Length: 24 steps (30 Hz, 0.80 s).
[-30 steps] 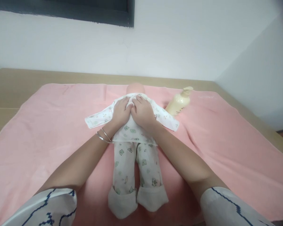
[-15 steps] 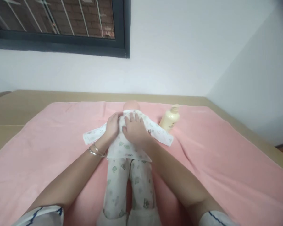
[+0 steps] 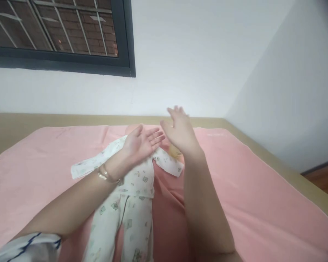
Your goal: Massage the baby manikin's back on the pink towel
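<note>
A baby doll in a white printed top [image 3: 139,180] and matching trousers [image 3: 133,222] lies with its legs toward me. Its head [image 3: 131,128] shows only in part behind my hand. My left hand [image 3: 142,145], with bracelets on the wrist, is held palm up above the doll's chest, fingers stretched out, holding nothing. Raised to the right of it is my right hand [image 3: 180,129], fingers spread and slightly blurred, also holding nothing. Behind that hand and wrist, the yellow pump bottle [image 3: 175,152] is mostly hidden, beside the doll's sleeve.
A pink blanket [image 3: 235,189] covers most of the wooden surface [image 3: 207,122] under the doll. Behind stands a white wall [image 3: 180,54] with a dark-framed, barred window [image 3: 123,43] at upper left.
Both hands have lifted off the doll's top. The left has turned palm up, and the right has moved up and right, in front of the bottle. The view has shifted right.
</note>
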{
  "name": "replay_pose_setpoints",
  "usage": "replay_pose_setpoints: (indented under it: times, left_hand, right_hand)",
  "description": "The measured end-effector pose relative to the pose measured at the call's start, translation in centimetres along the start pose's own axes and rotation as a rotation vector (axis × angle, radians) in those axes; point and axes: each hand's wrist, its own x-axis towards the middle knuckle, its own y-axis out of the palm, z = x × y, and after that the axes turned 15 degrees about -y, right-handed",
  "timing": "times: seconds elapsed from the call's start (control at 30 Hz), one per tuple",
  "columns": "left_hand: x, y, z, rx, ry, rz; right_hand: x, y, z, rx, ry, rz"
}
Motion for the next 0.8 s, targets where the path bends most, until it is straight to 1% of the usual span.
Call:
replay_pose_setpoints:
  times: [0.07, 0.17, 0.27, 0.37, 0.47, 0.57, 0.7, 0.8]
  left_hand:
    - [1.9, 1.6, -0.5, -0.035, -0.075, 0.054]
    - [3.8, 3.7, -1.0, -0.115, -0.147, 0.119]
    - [3.9, 5.1, -1.4, -0.17, -0.171, 0.191]
    - [3.1, 5.4, -1.6, -0.221, -0.174, 0.228]
    - [2.1, 4.8, -1.7, -0.257, -0.173, 0.214]
    - [0.8, 3.5, -1.5, -0.232, -0.165, 0.15]
    - [-2.3, 1.1, -1.6, -0.088, -0.105, 0.053]
    - [-5.4, -0.9, -2.4, 0.09, 0.019, 0.001]
  right_hand:
    - [0.5, 0.0, -2.0, -0.077, 0.079, -0.045]
    - [0.7, 0.3, -3.8, -0.081, 0.164, -0.002]
    - [0.7, 1.1, -4.2, -0.119, 0.178, 0.098]
    - [0.7, 2.2, -4.1, -0.219, 0.13, 0.161]
    - [0.7, 3.2, -3.9, -0.335, 0.114, 0.137]
    - [0.5, 3.9, -3.9, -0.425, 0.132, 0.113]
    - [0.2, 4.4, -3.9, -0.47, 0.14, 0.096]
    - [0.1, 4.7, -3.8, -0.515, 0.182, 0.112]
